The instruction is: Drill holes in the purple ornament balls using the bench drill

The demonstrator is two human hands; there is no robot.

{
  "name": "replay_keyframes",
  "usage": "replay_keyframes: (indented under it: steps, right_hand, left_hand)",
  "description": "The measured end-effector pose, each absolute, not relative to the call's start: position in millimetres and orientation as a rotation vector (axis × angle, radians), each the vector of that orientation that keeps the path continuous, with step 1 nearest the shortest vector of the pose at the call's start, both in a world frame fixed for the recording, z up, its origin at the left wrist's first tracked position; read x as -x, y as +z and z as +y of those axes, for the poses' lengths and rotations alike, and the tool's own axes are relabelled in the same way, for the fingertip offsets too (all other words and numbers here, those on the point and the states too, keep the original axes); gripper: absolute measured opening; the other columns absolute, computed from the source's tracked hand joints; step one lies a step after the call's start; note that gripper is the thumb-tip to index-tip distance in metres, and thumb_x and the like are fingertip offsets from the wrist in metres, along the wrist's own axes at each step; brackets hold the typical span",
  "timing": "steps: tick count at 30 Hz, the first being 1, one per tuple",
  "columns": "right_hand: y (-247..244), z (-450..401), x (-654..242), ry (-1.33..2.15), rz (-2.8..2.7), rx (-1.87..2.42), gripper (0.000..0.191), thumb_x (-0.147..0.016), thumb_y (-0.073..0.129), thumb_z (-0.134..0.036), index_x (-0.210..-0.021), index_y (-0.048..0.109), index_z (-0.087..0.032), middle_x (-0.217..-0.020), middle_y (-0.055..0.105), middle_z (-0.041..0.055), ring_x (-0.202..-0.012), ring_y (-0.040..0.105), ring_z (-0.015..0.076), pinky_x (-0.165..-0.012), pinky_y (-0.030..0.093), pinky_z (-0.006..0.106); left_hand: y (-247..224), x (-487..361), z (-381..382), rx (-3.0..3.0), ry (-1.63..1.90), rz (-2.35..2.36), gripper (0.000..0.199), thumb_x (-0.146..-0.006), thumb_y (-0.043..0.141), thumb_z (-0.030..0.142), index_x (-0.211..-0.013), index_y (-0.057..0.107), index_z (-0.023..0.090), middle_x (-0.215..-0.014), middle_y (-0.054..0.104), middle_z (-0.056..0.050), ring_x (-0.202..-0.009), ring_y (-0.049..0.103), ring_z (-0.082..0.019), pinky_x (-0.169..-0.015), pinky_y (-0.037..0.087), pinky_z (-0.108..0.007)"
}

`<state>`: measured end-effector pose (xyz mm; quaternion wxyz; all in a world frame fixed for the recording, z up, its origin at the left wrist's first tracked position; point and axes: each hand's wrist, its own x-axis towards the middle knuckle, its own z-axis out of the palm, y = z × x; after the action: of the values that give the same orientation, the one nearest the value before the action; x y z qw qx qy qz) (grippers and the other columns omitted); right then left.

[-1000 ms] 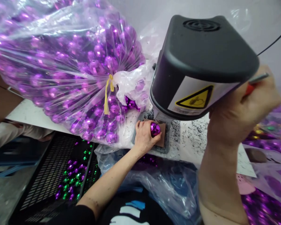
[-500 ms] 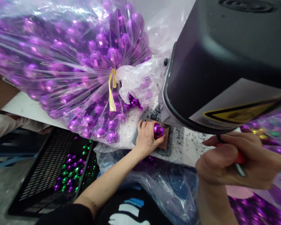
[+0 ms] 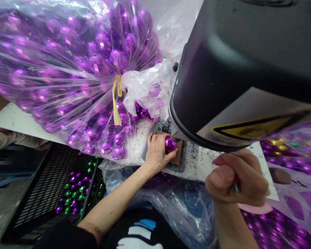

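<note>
Moved inward since half a second earlier: right hand point(image 3: 238, 178), found below the lower edge of the black machine head point(image 3: 238, 65) and over the front edge of the worktop point(image 3: 260, 167), short of the right front corner. Saw its fingers curled tight round a red-and-metal rod point(image 3: 237, 187), mostly hidden in the fist. Noted little change at left hand point(image 3: 157, 150), near the front edge, fingers narrowed round a shiny purple ball point(image 3: 170, 144), thumb on the near side. Placed ball above a brown pad point(image 3: 177, 158); could not tell whether resting on it or held clear. Saw machine's metal tip point(image 3: 175, 137) right beside ball, contact unclear.

Judged worst risk a pinch to left-hand fingers, from closeness to the tip and any sudden pull on the rod. Judged next a skewed or rolling ball, from round facets and a one-handed hold; possible loss over the front edge. Noted a lesser risk of crowding by the bulging bag point(image 3: 75, 76) across the worktop's left end.
</note>
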<state>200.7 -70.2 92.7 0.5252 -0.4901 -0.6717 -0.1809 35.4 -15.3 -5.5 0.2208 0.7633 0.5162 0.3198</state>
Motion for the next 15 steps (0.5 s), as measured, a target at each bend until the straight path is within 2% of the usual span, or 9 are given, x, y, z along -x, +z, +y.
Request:
replay_keyframes:
  steps: [9, 15]
  right_hand:
    - [83, -67, -192, -0.528, -1.489, 1.129, 0.013, -0.081, 0.05, -0.016, -0.088, 0.06, -0.02, -0.065, 0.053, 0.0005, -0.072, 0.058, 0.0148, -0.069, 0.049, 0.033]
    - [54, -59, -191, -0.472, -1.468, 1.125, 0.023, -0.08, 0.053, -0.015, -0.099, 0.064, -0.02, -0.076, 0.06, 0.0028, -0.081, 0.064, 0.016, -0.072, 0.054, 0.033]
  left_hand:
    - [-8, -36, -15, -2.108, 0.901, 1.442, 0.034, -0.083, 0.075, 0.034, -0.113, 0.063, 0.022, -0.112, 0.069, -0.009, -0.113, 0.06, -0.031, -0.113, 0.039, -0.054]
    - [-5, -37, -15, -2.104, 0.902, 1.463, 0.037, -0.083, 0.076, 0.034, -0.115, 0.061, 0.024, -0.113, 0.068, -0.008, -0.112, 0.06, -0.03, -0.112, 0.04, -0.051]
